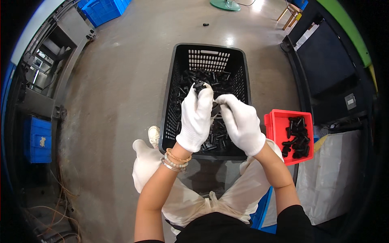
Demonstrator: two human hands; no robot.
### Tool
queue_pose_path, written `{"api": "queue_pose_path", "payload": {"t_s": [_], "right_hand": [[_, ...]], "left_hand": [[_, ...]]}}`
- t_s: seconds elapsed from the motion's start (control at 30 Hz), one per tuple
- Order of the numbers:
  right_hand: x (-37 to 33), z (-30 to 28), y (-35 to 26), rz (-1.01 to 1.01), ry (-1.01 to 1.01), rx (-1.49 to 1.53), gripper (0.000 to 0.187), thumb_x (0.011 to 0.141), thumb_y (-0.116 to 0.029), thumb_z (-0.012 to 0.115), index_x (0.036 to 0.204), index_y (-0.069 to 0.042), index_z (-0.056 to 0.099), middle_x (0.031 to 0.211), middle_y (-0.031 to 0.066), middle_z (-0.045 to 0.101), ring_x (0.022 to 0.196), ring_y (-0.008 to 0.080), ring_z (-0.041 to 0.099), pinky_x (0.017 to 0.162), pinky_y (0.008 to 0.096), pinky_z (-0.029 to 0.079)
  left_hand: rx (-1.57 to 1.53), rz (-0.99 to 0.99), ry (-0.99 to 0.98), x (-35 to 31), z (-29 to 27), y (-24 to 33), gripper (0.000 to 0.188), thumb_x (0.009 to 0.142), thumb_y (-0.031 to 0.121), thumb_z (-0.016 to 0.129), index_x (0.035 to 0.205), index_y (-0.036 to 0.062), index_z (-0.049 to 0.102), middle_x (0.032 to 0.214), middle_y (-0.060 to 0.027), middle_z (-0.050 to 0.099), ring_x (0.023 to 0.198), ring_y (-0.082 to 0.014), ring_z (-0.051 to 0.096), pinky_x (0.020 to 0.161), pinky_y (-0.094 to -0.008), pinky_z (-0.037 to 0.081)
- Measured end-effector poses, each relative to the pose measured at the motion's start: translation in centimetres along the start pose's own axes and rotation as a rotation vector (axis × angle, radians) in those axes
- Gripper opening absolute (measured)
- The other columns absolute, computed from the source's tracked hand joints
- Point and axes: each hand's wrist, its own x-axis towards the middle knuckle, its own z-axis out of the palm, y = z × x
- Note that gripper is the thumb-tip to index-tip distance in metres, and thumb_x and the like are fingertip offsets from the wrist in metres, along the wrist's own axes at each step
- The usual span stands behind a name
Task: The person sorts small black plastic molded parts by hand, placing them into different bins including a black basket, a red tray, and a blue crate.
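Both my hands wear white gloves and are held over a black perforated crate (163, 131). My left hand (195, 115) is closed round a black plastic fitting (199, 86), whose ribbed end sticks out past the thumb. Close beside it, my right hand (243, 123) is closed in a pinch, its fingertips near the left palm. A dark piece shows between the two hands, but what the right fingers grip is mostly hidden. Many similar black parts (212, 77) lie loose in the crate below.
At my right stands a red bin (277, 121) holding several black parts (298, 135). One black part (206, 24) lies on the floor beyond the crate. Blue bins (103, 11) stand at far left. Machines flank both sides, with loose cables (60, 218) at lower left.
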Motion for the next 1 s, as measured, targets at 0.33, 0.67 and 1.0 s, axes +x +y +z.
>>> {"api": "queue_pose_path", "payload": {"t_s": [0.33, 0.67, 1.0], "right_hand": [[-0.7, 0.0, 0.5, -0.093, -0.036, -0.378, 0.013, 0.084, -0.018, 0.058, 0.095, -0.012, 0.053, 0.067, 0.007, 0.056, 0.054, 0.0258, 0.059, 0.047, 0.036, 0.048], [-0.9, 0.3, 1.0, -0.073, -0.033, -0.447, 0.01, 0.083, -0.017, 0.057, 0.089, -0.011, 0.051, 0.066, 0.0068, 0.055, 0.05, 0.0258, 0.059, 0.044, 0.0365, 0.047], [-0.9, 1.9, 4.8, 0.216, -0.436, -0.525, 0.012, 0.085, -0.013, 0.046, 0.088, -0.005, 0.054, 0.074, 0.0166, 0.065, 0.067, 0.0334, 0.066, 0.057, 0.0436, 0.052]], "left_hand": [[0.322, 0.212, 0.169, 0.0, 1.1, -0.9, 0.024, 0.092, 0.019, 0.048, 0.088, -0.0045, 0.051, 0.064, -0.0145, 0.057, 0.056, -0.0285, 0.057, 0.052, -0.0362, 0.043], [0.411, 0.192, 0.145, 0.1, 0.9, -1.5, 0.026, 0.093, 0.02, 0.05, 0.092, -0.0056, 0.052, 0.063, -0.0145, 0.058, 0.055, -0.0291, 0.059, 0.051, -0.036, 0.044], [0.34, 0.221, -0.023, -0.7, 1.0, -2.5, 0.028, 0.092, 0.026, 0.043, 0.083, 0.0011, 0.053, 0.058, -0.008, 0.05, 0.052, -0.013, 0.048, 0.05, -0.0295, 0.04]]}}
